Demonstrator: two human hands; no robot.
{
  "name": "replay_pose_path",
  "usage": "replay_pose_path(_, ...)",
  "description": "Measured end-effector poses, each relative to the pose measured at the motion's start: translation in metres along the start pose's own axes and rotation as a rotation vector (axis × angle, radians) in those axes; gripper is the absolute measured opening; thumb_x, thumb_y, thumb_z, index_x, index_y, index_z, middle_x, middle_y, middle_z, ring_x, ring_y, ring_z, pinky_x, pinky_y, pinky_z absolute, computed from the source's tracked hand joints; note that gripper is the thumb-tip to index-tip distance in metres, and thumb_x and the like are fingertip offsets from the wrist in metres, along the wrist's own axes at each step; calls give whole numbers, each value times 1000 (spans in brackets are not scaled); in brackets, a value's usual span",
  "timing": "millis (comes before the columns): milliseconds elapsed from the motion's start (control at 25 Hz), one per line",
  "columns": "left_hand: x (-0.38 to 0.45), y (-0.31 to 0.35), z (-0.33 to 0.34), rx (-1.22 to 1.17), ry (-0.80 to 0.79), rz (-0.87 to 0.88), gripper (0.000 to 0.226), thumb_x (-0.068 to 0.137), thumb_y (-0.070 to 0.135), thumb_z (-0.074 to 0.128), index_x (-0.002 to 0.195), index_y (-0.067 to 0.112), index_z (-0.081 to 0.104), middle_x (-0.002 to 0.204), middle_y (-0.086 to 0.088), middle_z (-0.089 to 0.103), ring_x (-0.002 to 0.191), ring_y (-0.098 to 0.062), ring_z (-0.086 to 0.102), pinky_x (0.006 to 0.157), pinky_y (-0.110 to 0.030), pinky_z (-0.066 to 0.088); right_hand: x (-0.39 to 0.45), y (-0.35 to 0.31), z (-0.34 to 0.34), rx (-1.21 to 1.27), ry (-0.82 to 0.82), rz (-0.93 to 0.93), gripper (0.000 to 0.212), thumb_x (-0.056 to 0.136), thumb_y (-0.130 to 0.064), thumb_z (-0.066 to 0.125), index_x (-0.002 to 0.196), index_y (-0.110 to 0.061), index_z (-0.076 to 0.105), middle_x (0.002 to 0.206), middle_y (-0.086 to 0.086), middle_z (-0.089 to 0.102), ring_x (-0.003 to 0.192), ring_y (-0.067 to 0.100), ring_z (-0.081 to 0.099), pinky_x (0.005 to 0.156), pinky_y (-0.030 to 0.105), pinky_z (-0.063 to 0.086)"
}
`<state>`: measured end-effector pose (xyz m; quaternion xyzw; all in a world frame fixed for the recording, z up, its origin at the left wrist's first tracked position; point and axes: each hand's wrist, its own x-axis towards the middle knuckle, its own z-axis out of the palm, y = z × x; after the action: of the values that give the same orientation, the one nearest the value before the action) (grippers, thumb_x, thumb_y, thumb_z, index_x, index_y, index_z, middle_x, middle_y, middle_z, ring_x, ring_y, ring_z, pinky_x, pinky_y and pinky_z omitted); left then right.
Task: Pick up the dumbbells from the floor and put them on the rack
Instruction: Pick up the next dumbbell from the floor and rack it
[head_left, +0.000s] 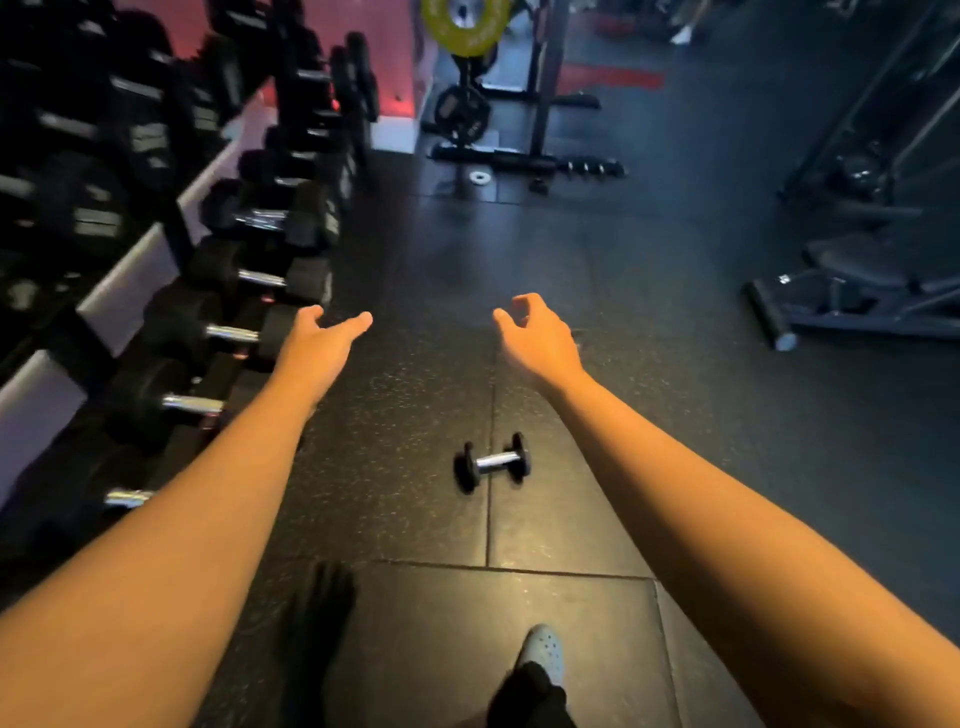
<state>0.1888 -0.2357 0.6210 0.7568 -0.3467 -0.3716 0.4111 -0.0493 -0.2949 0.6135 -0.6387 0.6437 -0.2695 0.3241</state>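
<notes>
A small black dumbbell (493, 461) with a chrome handle lies alone on the dark rubber floor between my two outstretched arms. My left hand (319, 338) is stretched forward, fingers apart and holding nothing, close to the front ends of the racked dumbbells. My right hand (537, 335) is also held out empty with fingers loosely curled, well above and beyond the floor dumbbell. The dumbbell rack (130, 280) runs along the left side, its tiers filled with several black dumbbells.
A weight-plate stand (462, 111) with a yellow plate stands at the far end. A bench (857, 280) and other machines occupy the right. A small white ring (479, 177) lies on the far floor. My foot in a grey shoe (543, 652) is at the bottom.
</notes>
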Motion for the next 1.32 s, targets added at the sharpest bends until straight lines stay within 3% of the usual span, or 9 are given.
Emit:
replay_pose_path(240,70,19,177,19,-51,-170,92,93,43,65,160,17,7,162,-12,26,144,-33,33,111,-43,31,118,117,-7,-55,-101,175,55,95,-42,51,141,-13,46,142,14,55,127,35,53,102,43,45)
replay_pose_path(560,187,-47,292,64,-105,-422,100,93,45,63,159,23,-9,163,-16,19,145,-35,29,113,-43,27,237,224,60,-210,-272,317,56,95,-36,54,144,-11,42,143,18,49,126,38,52,100,47,46)
replay_pose_path(840,309,-195,375,133,-56,-596,113,83,31,79,160,18,-2,160,-12,27,143,-28,35,113,-35,28,331,357,195,-292,-389,407,57,95,-39,54,144,-13,43,141,19,51,127,38,53,104,44,44)
replay_pose_path(960,343,-264,422,196,-24,-627,106,86,25,77,160,21,1,161,-9,25,145,-24,32,111,-30,29,360,425,259,-306,-458,422,60,93,-41,55,145,-13,43,141,18,52,128,37,53,106,41,43)
replay_pose_path(1240,380,-448,505,385,-31,-833,111,80,37,81,159,20,5,156,-16,31,138,-33,40,105,-37,38,364,592,371,-390,-564,492,71,92,-50,58,150,-17,32,145,17,43,127,41,50,105,52,44)
replay_pose_path(1320,381,-478,522,437,-58,-877,109,82,40,79,159,19,6,155,-17,31,134,-35,43,92,-35,42,358,620,383,-410,-568,529,78,91,-53,59,151,-16,29,145,19,44,129,41,49,105,52,44)
